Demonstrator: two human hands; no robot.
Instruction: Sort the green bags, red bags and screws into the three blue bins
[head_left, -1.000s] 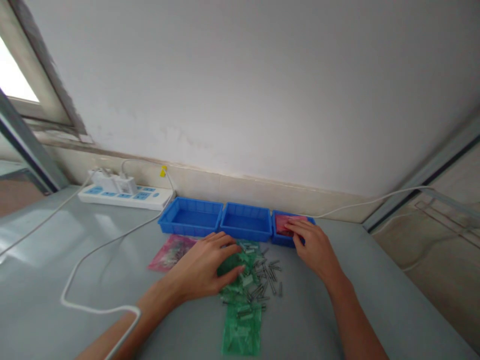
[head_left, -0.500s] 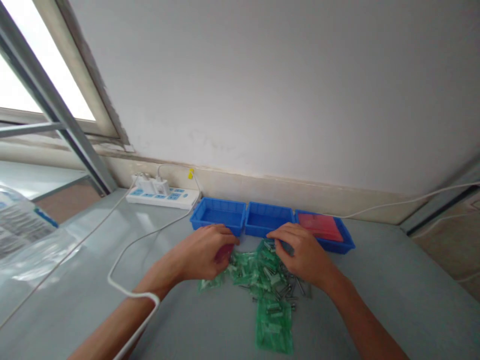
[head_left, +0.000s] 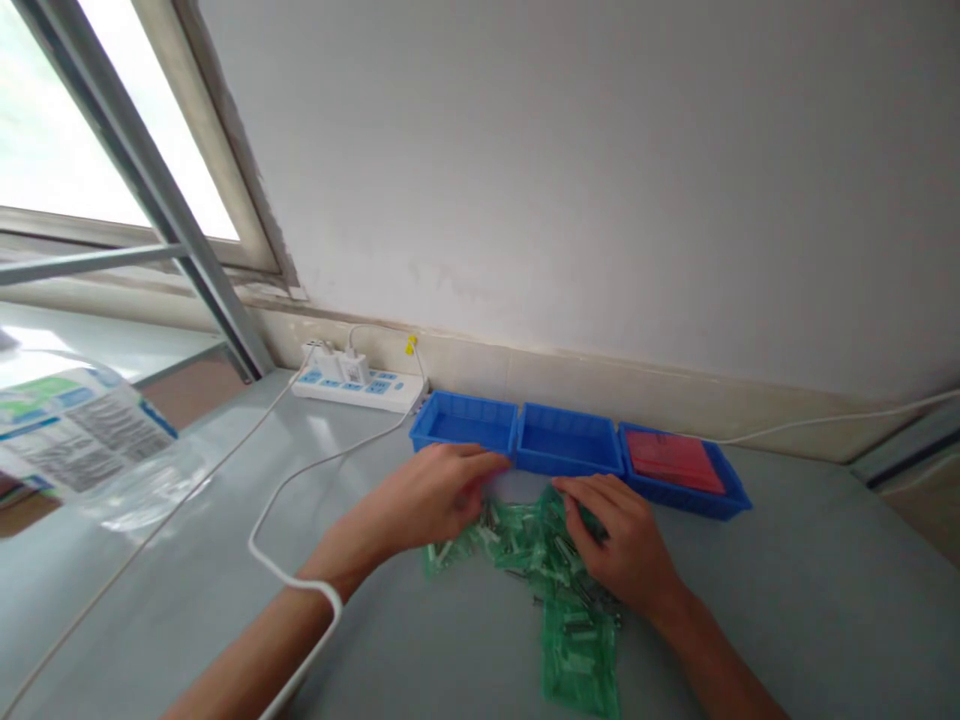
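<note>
Green plastic bags holding small metal and pale parts lie in a pile on the grey table. My right hand is closed at the pile's right side, thumb and fingers pinching the upper edge of a green bag. At the pile's upper left is my left hand, its fingers curled and pointing right. Whatever those fingers hold is hidden behind the hand. Loose metal pins or screws show beneath and beside the bags, partly covered by my right hand.
Two blue trays stand by the wall, and a third blue tray holds red bags. A power strip sits behind. A white cable crosses my left forearm. A clear labelled bottle is far left.
The view has shifted, moving the scene rightward. A reddish thing visible in my left palm earlier is now mostly hidden. My right fingers have drawn up a green bag's edge over the loose parts.
</note>
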